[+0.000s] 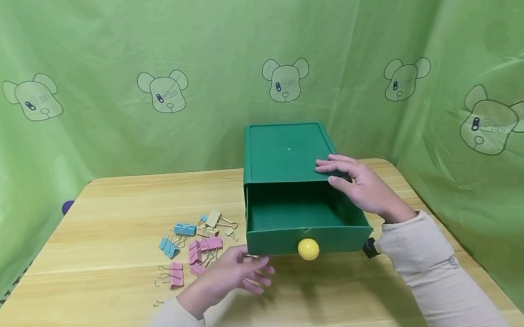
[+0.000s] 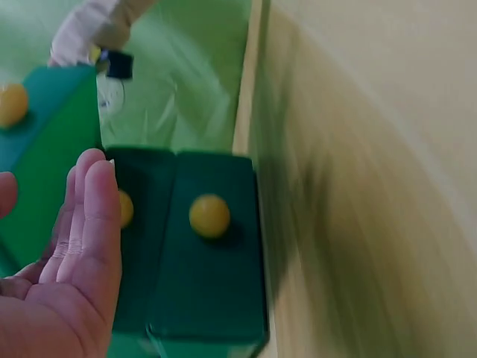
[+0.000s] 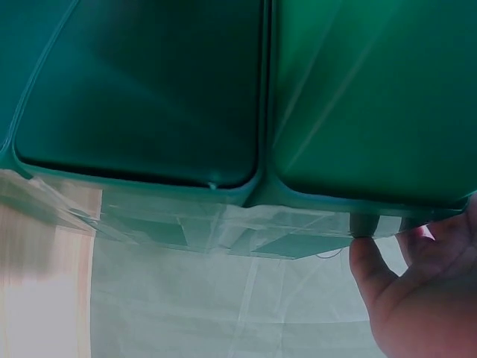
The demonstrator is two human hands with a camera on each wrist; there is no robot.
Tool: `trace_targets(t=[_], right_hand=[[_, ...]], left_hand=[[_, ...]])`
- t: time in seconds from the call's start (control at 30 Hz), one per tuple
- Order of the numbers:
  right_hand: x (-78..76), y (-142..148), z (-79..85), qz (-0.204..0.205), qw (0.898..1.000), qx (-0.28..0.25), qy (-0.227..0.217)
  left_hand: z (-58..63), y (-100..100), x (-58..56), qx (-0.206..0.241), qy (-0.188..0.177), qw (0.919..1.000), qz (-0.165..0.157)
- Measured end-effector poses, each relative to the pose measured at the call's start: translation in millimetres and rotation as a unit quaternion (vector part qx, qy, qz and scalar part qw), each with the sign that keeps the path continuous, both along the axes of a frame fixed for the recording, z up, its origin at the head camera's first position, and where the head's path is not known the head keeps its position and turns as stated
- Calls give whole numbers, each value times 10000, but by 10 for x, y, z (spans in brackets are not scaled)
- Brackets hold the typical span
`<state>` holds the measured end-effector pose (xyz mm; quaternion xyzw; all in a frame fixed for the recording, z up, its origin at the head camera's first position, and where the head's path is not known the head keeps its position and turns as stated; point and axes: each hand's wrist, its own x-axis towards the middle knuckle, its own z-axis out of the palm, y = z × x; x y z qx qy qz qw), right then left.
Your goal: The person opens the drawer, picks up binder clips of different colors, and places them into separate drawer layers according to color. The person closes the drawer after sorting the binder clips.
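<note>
A green drawer cabinet stands on the table. Its top drawer, with a yellow knob, is pulled out and its inner floor shows. Two lower drawers with yellow knobs appear shut in the left wrist view. My right hand rests on the cabinet's right top edge, fingers extended over the top and thumb near the front rim. My left hand is just below the open drawer's left front corner, fingers extended and holding nothing. In the left wrist view this hand is before the drawer fronts.
Several binder clips in pink, blue and beige lie on the wooden table to the left of the cabinet. Green curtains with bear drawings surround the table. Clear tape runs along the cabinet's side.
</note>
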<state>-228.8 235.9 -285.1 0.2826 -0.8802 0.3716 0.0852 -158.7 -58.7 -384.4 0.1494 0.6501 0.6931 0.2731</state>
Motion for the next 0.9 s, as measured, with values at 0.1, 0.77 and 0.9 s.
trace_targets(t=[0.1,0.77,0.9], right_hand=[[-3,1,-3,-12,10000,6,-13],[1,-5,-2,58,10000,-54,-40],[2,0,0,40,9999,-73,-57]], left_hand=[[-30,-95,-70,-84,65,9999,103],[-56,-580,-325,-1567,715,9769,1268],[-45,-646,-352,-1707,602,9735,1397]])
